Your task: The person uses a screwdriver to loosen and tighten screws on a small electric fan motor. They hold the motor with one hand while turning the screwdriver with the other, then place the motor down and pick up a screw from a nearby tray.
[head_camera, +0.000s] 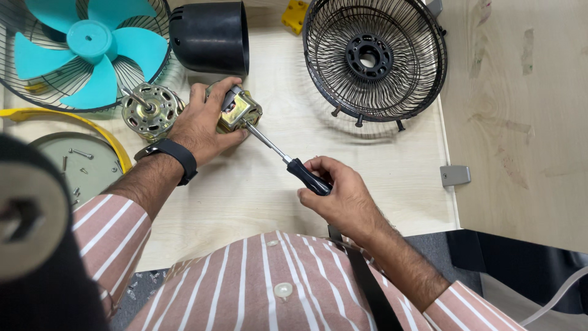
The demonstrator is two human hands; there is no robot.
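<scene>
My left hand (202,119) grips a small brass-coloured gearbox part (241,111) on the wooden table (380,178). Beside that hand lies a round fan motor (149,110) with copper windings and a steel shaft. My right hand (340,193) holds the black handle of a screwdriver (294,164). Its metal shaft runs up and left, and the tip touches the gearbox part. A black watch sits on my left wrist.
A wire fan guard with a turquoise blade (92,46) lies at the top left. A black motor cover (211,37) stands behind the hands. A second black wire guard (375,58) rests at the top right. A round tray holding loose screws (79,162) sits at the left.
</scene>
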